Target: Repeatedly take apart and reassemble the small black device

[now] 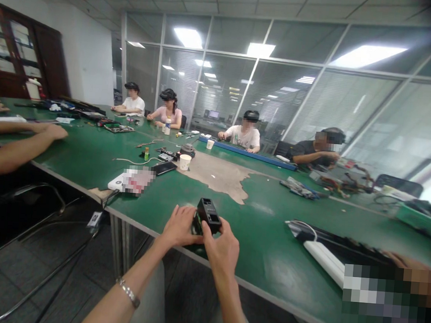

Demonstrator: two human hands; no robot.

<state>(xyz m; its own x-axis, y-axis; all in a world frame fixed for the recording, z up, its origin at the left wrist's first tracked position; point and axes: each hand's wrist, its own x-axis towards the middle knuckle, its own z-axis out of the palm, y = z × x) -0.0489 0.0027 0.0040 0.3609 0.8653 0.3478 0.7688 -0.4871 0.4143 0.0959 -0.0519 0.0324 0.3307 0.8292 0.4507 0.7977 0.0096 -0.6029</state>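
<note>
Near the table's front edge, my two hands hold a black plastic housing [209, 214] with slots and openings in its top face. My left hand [181, 227] grips its left side, where something green like a circuit board shows between the fingers. My right hand [222, 244] wraps round the right side, with the thumb on the near end. The housing is tilted, and its underside is hidden by my fingers. A metal bracelet [129, 293] circles my left wrist.
On the green table [267, 265] lie a black phone [164, 168], a paper cup [184, 162], a bare brown patch [218, 174] and a bundle of metal tools [300, 188]. A white bar [323, 262] lies at right by a co-worker's hand [412, 261]. Several people sit around.
</note>
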